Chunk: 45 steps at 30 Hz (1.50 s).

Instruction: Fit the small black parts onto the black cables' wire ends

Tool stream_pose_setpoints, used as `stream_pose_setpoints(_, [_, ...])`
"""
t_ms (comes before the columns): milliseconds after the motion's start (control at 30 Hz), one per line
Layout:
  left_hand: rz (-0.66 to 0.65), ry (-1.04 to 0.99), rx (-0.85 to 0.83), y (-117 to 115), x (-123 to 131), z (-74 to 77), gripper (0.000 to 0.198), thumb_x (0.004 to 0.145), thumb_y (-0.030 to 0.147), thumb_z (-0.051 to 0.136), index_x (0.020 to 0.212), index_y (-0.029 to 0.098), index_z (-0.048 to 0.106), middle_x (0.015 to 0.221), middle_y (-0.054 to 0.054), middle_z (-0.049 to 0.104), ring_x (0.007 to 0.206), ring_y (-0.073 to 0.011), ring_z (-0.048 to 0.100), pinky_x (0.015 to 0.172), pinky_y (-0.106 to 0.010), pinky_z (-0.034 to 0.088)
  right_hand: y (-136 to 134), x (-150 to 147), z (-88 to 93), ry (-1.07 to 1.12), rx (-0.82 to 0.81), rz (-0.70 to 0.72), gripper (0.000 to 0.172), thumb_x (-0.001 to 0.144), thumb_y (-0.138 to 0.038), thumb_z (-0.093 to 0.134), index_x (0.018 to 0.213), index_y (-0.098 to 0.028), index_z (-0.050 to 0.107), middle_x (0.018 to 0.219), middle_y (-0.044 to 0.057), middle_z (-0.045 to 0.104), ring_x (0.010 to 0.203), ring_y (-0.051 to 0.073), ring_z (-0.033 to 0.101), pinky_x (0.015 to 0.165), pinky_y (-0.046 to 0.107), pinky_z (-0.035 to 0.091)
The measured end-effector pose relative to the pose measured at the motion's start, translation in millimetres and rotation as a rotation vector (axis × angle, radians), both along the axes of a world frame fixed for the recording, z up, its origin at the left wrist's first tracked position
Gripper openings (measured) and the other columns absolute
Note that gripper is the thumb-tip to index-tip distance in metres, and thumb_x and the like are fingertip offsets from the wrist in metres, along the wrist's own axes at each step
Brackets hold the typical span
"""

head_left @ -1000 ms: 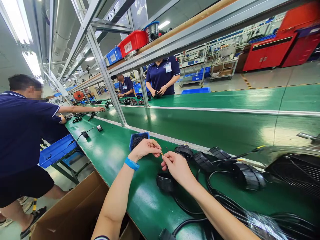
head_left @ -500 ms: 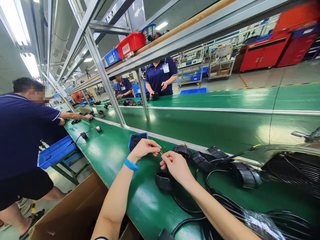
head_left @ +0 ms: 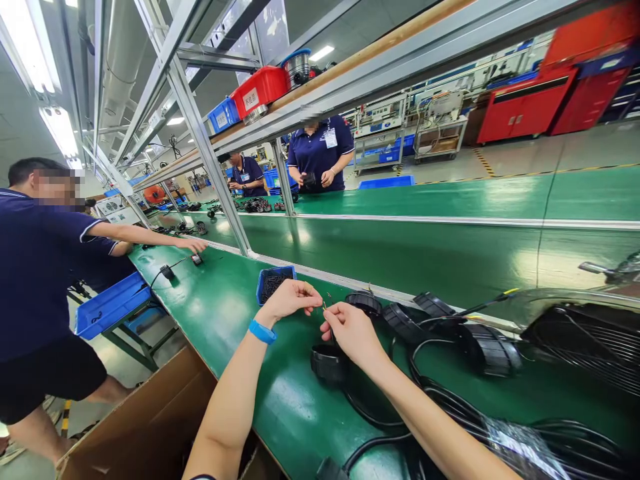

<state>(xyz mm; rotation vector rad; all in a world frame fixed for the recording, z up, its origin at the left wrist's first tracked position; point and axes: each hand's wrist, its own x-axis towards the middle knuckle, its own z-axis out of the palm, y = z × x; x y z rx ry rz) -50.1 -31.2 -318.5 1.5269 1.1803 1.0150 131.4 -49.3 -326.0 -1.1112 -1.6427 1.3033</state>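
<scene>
Above bench, pinched in right hand: thin wires. Can't tell if also held in left hand, with fingertips pressed together. Probably light, bendy, easily frayed; grip just below tips. Nearby: black round part, blue bin.

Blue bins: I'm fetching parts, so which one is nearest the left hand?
The small bin on the green bench, just beyond the left hand, holding black pieces. The others, such as the shelf bin, sit farther off.
</scene>
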Motion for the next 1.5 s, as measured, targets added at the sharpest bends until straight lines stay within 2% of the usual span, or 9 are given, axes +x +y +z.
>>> stream_pose_setpoints(367, [-0.059,0.126,-0.022,-6,-2,10.4,0.033,0.07,0.038,0.081,0.083,0.008,0.076,0.087,-0.011,0.074,0.058,-0.0096,0.059,0.056,-0.024,0.05,0,1,-1.0,-0.001,0.003,0.005,0.018,0.085,-0.019,0.051,0.069,-0.019,0.058,0.058,0.0,0.067,0.047,0.014,0.064,0.052,0.023,0.048])
stream_pose_setpoints(433, [-0.047,0.098,-0.021,-5,-5,11.0,0.036,0.07,0.038,0.081,0.089,0.008,0.076,0.083,-0.009,0.073,0.057,-0.0093,0.058,0.057,-0.024,0.05,0,1,-1.1,0.003,0.009,0.019,0.018,0.085,-0.02,0.051,0.069,-0.019,0.058,0.058,0.0,0.066,0.047,0.014,0.064,0.052,0.023,0.048])
stream_pose_setpoints(567, [0.113,-0.089,0.068,0,-4,7.1,0.044,0.069,0.037,0.082,0.101,0.008,0.074,0.072,-0.003,0.068,0.057,-0.0081,0.058,0.059,-0.023,0.051,0,0,-2.9,0.012,0.025,0.05,0.018,0.086,-0.023,0.051,0.069,-0.019,0.058,0.058,-0.001,0.065,0.047,0.013,0.063,0.053,0.023,0.047])
stream_pose_setpoints(633, [0.15,-0.146,0.089,3,-1,3.4,0.047,0.069,0.038,0.082,0.103,0.008,0.072,0.071,-0.003,0.067,0.058,-0.0091,0.061,0.06,-0.024,0.052,1,0,-4.4,0.014,0.03,0.06,0.018,0.085,-0.023,0.05,0.069,-0.019,0.057,0.057,-0.001,0.064,0.046,0.013,0.063,0.053,0.023,0.047])
stream_pose_setpoints(900, [0.133,-0.181,0.066,3,9,-0.7,0.051,0.068,0.038,0.082,0.106,0.006,0.069,0.069,-0.004,0.069,0.059,-0.0142,0.067,0.058,-0.025,0.054,3,-1,-9.7,0.019,0.046,0.076,0.017,0.085,-0.024,0.05,0.071,-0.02,0.057,0.058,-0.001,0.064,0.047,0.014,0.063,0.052,0.023,0.047])
stream_pose_setpoints(1500, [0.12,-0.154,0.077,1,11,1.7,0.047,0.069,0.039,0.083,0.1,0.006,0.07,0.065,-0.004,0.069,0.058,-0.0132,0.066,0.058,-0.024,0.053,5,-2,-15.2,0.002,0.069,0.079,0.018,0.085,-0.026,0.049,0.071,-0.02,0.058,0.059,-0.001,0.065,0.047,0.014,0.063,0.052,0.023,0.046])
